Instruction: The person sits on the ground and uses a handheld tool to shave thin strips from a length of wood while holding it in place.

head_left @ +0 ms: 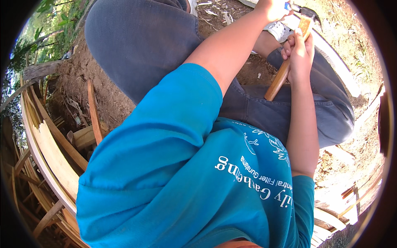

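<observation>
My right hand (300,56) is wrapped round the wooden handle of a hammer (283,78), thumb laid along it. The dark metal hammer head is at the upper right, close to my left hand (273,9). That hand is closed near the top edge, on a small blue thing (287,6) whose kind I cannot make out. A pale wooden plank (337,64) lies beyond my right hand, running from under the hammer head down to the right.
I sit on bare ground, legs in dark trousers (144,41) bent, a white shoe (278,30) near the hammer. Wood chips (211,12) litter the soil. Long bent wood strips (53,144) stand at the left; more cut pieces (328,217) lie at the lower right.
</observation>
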Motion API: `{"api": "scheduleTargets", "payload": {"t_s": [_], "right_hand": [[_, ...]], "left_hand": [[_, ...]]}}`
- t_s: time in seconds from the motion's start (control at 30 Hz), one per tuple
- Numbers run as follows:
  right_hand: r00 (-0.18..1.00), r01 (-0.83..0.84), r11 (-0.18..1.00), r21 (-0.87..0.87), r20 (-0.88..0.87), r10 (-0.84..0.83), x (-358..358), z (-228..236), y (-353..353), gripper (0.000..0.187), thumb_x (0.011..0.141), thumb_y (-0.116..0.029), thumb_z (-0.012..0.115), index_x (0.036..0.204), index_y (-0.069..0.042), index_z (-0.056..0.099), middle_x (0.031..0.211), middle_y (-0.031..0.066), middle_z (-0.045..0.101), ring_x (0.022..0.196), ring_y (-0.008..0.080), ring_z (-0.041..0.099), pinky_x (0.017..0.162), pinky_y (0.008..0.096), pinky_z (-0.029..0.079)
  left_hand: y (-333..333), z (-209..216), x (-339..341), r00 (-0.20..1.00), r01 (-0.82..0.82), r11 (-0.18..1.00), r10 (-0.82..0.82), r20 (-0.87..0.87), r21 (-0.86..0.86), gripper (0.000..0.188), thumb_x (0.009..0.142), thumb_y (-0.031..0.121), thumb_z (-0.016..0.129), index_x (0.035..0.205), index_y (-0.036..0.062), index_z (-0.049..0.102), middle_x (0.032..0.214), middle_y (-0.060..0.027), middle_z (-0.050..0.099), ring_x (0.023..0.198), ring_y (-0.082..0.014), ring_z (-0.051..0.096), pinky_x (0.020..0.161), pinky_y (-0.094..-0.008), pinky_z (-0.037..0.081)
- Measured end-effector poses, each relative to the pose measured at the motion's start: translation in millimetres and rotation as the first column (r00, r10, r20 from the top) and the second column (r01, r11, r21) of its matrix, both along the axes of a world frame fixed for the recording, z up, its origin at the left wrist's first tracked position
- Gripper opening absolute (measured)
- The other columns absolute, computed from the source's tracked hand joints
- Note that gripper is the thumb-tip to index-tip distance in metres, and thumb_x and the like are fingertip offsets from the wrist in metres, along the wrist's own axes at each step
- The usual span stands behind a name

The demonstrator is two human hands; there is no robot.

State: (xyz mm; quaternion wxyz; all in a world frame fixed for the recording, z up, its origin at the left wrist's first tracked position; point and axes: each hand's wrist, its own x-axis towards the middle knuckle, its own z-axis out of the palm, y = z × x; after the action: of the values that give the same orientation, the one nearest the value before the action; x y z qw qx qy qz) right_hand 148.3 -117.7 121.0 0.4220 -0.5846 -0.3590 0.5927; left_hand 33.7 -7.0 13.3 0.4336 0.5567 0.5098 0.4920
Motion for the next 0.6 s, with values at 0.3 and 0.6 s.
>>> {"api": "scheduleTargets", "payload": {"t_s": [0.3,0.6], "right_hand": [[0.996,-0.008,1.000,0.023,0.087,0.006,-7.0,-1.3,1.1,0.010,0.108,-0.016,0.050,0.103,-0.010,0.043,0.079,0.0012,0.048,0.056,0.0075,0.044,0.048,0.0243,0.038],[0.996,-0.053,0.998,0.022,0.077,0.051,-10.2,-3.5,4.2,0.009,0.108,-0.015,0.050,0.103,-0.011,0.043,0.079,0.0009,0.048,0.056,0.0069,0.043,0.047,0.0244,0.037]], "left_hand": [[2.9,-0.5,3.1,0.928,0.014,0.996,0.017,0.373,-0.082,0.026,0.099,0.007,0.050,0.083,0.0027,0.070,0.067,-0.0047,0.061,0.062,-0.0154,0.059,0.055,-0.0329,0.048],[11.9,-30.1,1.2,0.838,0.058,0.991,0.018,0.546,-0.122,0.022,0.096,0.007,0.054,0.084,0.0038,0.072,0.070,-0.0043,0.063,0.063,-0.0135,0.059,0.055,-0.0321,0.048]]}}
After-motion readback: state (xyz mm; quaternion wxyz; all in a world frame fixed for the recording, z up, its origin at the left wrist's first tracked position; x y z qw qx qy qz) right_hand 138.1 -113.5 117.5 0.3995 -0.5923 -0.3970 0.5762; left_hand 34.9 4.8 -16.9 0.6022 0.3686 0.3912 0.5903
